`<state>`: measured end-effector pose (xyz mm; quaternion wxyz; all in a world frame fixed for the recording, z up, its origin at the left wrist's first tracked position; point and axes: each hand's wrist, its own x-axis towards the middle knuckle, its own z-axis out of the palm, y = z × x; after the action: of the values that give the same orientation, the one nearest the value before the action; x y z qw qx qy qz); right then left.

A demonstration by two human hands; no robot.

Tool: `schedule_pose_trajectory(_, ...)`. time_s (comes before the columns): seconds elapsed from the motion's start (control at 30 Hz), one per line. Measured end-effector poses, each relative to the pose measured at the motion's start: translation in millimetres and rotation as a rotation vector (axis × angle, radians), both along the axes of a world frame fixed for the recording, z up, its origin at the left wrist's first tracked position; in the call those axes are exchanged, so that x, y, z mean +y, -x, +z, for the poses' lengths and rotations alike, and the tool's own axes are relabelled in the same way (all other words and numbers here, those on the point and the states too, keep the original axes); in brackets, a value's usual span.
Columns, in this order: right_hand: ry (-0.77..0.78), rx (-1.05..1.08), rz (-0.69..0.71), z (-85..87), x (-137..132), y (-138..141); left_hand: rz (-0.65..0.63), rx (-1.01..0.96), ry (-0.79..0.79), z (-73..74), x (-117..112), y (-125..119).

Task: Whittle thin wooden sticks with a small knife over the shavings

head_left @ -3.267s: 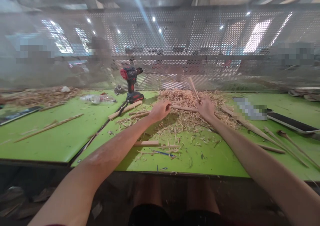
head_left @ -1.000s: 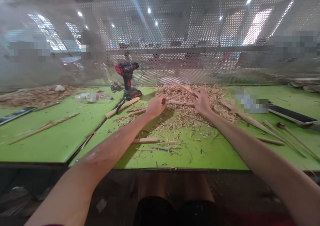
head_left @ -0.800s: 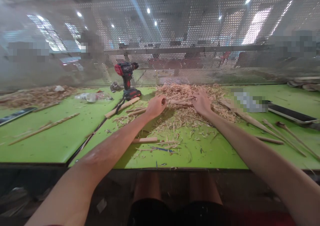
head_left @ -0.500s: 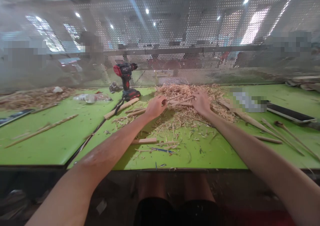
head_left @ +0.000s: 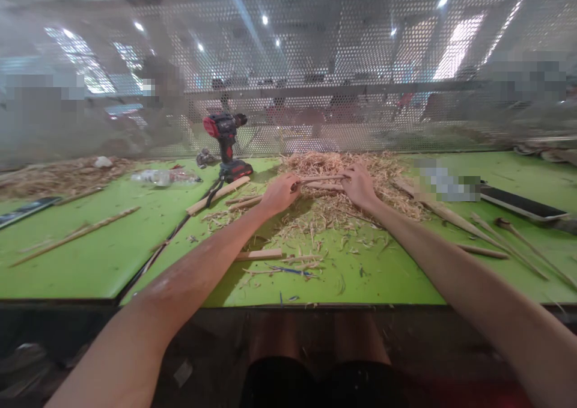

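Between my two hands runs a thin wooden stick (head_left: 321, 179), nearly level over a heap of wood shavings (head_left: 311, 163). My left hand (head_left: 280, 192) is closed around its left end. At the other end, the fingers of my right hand (head_left: 359, 185) pinch it. Just below the stick, another pale wooden strip (head_left: 327, 187) lies on the shavings. Loose curls of wood are scattered over the green tabletop (head_left: 383, 282) in front of my hands.
A red and black cordless drill (head_left: 226, 143) stands at the back left beside a clear plastic bottle (head_left: 164, 177). Wooden sticks (head_left: 455, 219) lie on the right, near a black flat tool (head_left: 523, 201). A perforated metal screen (head_left: 315, 53) rises behind the table.
The stick has swung from a slant to nearly level between my hands. My right hand has shifted slightly left and down; my left hand has barely moved.
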<state>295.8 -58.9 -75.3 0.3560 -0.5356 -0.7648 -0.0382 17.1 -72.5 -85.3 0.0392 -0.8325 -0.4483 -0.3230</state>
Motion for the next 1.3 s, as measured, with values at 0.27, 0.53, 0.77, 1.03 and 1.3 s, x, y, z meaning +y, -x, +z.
schedule_pose_trajectory(0.27, 0.020, 0.000, -0.088, 1.7, 3, -2, -0.043, -0.067, -0.045, -1.2, 2, 0)
schedule_pose_trajectory(0.53, -0.020, 0.027, -0.026, 2.0, 0, 0, -0.068, -0.013, 0.013, -2.4, 5, 1)
schedule_pose_trajectory(0.77, 0.034, 0.018, -0.202, -0.4, -3, 2, -0.080, -0.127, -0.038, -4.9, 8, 1)
schedule_pose_trajectory(1.03, 0.054, 0.023, -0.226, 6.0, -8, 6, -0.167, -0.069, -0.012, -6.7, 10, 1)
schedule_pose_trajectory(1.3, 0.104, 0.010, -0.224, 8.9, -16, 10, -0.088, -0.130, -0.048, -9.4, 13, 4)
